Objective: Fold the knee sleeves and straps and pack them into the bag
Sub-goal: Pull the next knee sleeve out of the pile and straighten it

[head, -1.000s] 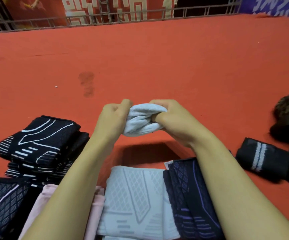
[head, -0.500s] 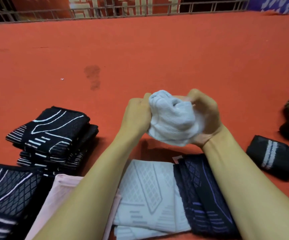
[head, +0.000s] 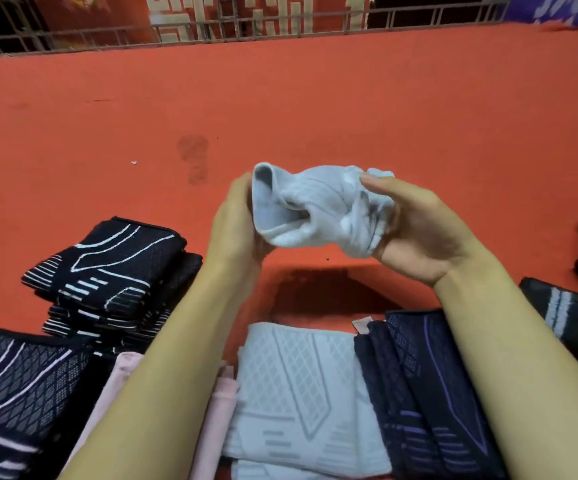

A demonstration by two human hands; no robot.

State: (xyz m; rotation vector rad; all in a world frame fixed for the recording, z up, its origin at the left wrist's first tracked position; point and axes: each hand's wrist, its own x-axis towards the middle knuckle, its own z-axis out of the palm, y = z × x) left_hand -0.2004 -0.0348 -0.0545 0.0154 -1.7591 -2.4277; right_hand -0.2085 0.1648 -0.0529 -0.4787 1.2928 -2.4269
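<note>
Both hands raised above the red floor (head: 315, 98), sharing one pale grey sleeve (head: 318, 209).

Left hand (head: 235, 223): back of hand toward camera, fingers wrapped behind the sleeve's open cuff end. The fingertips are hidden, so how tightly they close on it I cannot tell; the cuff sits against the palm side and does not droop, so I judge a hold.

Right hand (head: 415, 230): palm turned up and toward camera, thumb (head: 381, 183) laid over the top edge, fingers curled under the bunched far end. Clamped on the sleeve.

The sleeve runs between the two hands, twisted and crumpled mid-span, clear of everything below. Held up this way likely to free both ends for turning or rolling into a compact bundle; it looks mid-fold, not finished.

Below, near the body: a flat grey sleeve (head: 298, 386), a navy sleeve (head: 419, 393) on its right, a pink one (head: 218, 410) on its left. A black stack (head: 107, 271) stands further left, sorted by colour, it seems. A black roll (head: 557, 313) lies at right.

No bag identifiable in view; packing not yet begun for this piece.
</note>
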